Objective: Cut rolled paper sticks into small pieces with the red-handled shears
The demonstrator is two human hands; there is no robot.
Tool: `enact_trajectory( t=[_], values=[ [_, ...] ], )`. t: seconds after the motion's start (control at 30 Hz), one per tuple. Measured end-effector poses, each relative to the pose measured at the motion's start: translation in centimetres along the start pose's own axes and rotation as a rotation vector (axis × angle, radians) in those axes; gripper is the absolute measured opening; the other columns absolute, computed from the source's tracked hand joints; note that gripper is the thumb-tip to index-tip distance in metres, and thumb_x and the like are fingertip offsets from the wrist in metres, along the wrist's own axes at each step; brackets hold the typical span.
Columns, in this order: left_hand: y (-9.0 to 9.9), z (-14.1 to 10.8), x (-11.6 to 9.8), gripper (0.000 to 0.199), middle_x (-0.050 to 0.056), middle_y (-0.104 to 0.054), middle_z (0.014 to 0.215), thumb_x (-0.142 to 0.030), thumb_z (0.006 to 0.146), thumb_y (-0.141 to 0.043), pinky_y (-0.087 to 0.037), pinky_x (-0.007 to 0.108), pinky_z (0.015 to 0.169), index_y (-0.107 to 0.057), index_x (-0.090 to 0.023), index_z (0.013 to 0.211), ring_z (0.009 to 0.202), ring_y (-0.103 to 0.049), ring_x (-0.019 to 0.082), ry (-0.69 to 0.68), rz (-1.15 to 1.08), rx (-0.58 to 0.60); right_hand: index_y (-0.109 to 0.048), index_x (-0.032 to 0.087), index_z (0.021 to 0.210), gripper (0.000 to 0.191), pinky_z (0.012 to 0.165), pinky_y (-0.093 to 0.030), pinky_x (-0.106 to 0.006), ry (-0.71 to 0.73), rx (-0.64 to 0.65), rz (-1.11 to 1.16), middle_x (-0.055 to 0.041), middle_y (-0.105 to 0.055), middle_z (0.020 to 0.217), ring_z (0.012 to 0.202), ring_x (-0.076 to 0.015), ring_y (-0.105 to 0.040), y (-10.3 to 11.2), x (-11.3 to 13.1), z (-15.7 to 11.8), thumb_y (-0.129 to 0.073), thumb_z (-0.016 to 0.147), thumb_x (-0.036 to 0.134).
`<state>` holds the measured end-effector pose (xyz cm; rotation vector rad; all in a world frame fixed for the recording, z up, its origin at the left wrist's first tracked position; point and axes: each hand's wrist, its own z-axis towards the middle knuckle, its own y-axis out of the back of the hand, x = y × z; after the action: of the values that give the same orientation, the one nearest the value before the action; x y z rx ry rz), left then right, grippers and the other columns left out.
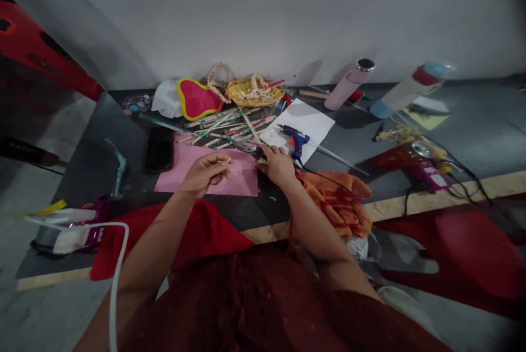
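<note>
Head view showed the left hand pinching a small pale piece over the pink sheet, centre frame, judged light, fragile and best held by its edges; the right hand had a grip that could not be determined.

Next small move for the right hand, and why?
I'd probably ease the right hand slightly toward the left hand, over the pink sheet. The left hand pinches a small pale piece, the two hands are apart, and the glue gun lies close beside the right. Whether the right fingers hold anything is unclear.
</note>
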<state>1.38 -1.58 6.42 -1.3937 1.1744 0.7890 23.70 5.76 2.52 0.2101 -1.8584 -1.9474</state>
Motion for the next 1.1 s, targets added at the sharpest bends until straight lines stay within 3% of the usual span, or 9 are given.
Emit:
enact_trajectory(
  t=[0.23,0.53,0.67,0.8,0.97,1.1],
  values=[
    [-0.5,0.3,0.2,0.021,0.005,-0.067,0.061,-0.031,0.074,-0.066,-0.022,0.016,0.04,-0.062,-0.013,0.084,0.039,-0.036,0.002,-0.029,0.151,-0.038,-0.041,0.024,0.136,0.062,0.084,-0.046,-0.042,-0.024,0.008,-0.036,-0.0121,-0.055,0.125,0.109,-0.0299,-0.048,-0.2,0.3,-0.1,-0.054,0.084,0.055],
    [-0.8,0.5,1.4,0.026,0.002,-0.066,0.063,-0.036,0.079,-0.059,-0.026,0.017,0.04,-0.067,-0.014,0.089,0.043,-0.037,0.005,-0.086,0.571,-0.132,-0.041,0.024,0.134,0.064,0.083,-0.046,-0.043,-0.035,-0.03,0.021,-0.0134,-0.056,0.122,0.109,-0.0313,-0.05,-0.3,0.4,0.1,-0.062,0.08,0.052],
    [-0.6,0.9,1.7,0.024,0.001,-0.066,0.061,-0.033,0.08,-0.058,-0.033,0.017,0.045,-0.067,-0.014,0.091,0.047,-0.046,0.006,-0.142,0.635,-0.181,-0.051,0.021,0.117,0.05,0.079,-0.046,-0.039,-0.091,-0.06,0.067,-0.0118,-0.06,0.112,0.1,-0.0282,-0.055,-0.3,0.5,0.3,-0.061,0.08,0.053],
    [-0.2,1.5,2.4,0.02,0.0,-0.065,0.061,-0.032,0.082,-0.056,-0.039,0.017,0.052,-0.065,-0.014,0.084,0.052,-0.052,0.007,-0.187,0.628,-0.216,-0.06,0.022,0.097,0.034,0.08,-0.046,-0.034,-0.013,-0.085,0.069,-0.0089,-0.061,0.111,0.099,-0.0249,-0.056,-0.6,0.1,0.4,-0.059,0.082,0.053],
    [0.3,1.8,3.2,0.022,0.001,-0.066,0.064,-0.035,0.083,-0.055,-0.042,0.019,0.059,-0.066,-0.015,0.086,0.058,-0.057,0.01,-0.234,0.67,-0.238,-0.064,0.021,0.085,0.035,0.086,-0.045,-0.034,0.029,-0.1,0.068,-0.0077,-0.064,0.107,0.1,-0.0238,-0.056,-1.1,-0.3,0.4,-0.054,0.085,0.054],
    [0.4,1.6,3.5,0.027,0.002,-0.07,0.071,-0.036,0.085,-0.052,-0.043,0.02,0.06,-0.066,-0.017,0.097,0.062,-0.061,0.011,-0.244,0.816,-0.264,-0.063,0.02,0.082,0.035,0.087,-0.046,-0.033,0.013,-0.191,0.19,-0.0094,-0.063,0.11,0.101,-0.0229,-0.057,-0.7,-0.6,0.6,-0.051,0.087,0.052]
  ],
)
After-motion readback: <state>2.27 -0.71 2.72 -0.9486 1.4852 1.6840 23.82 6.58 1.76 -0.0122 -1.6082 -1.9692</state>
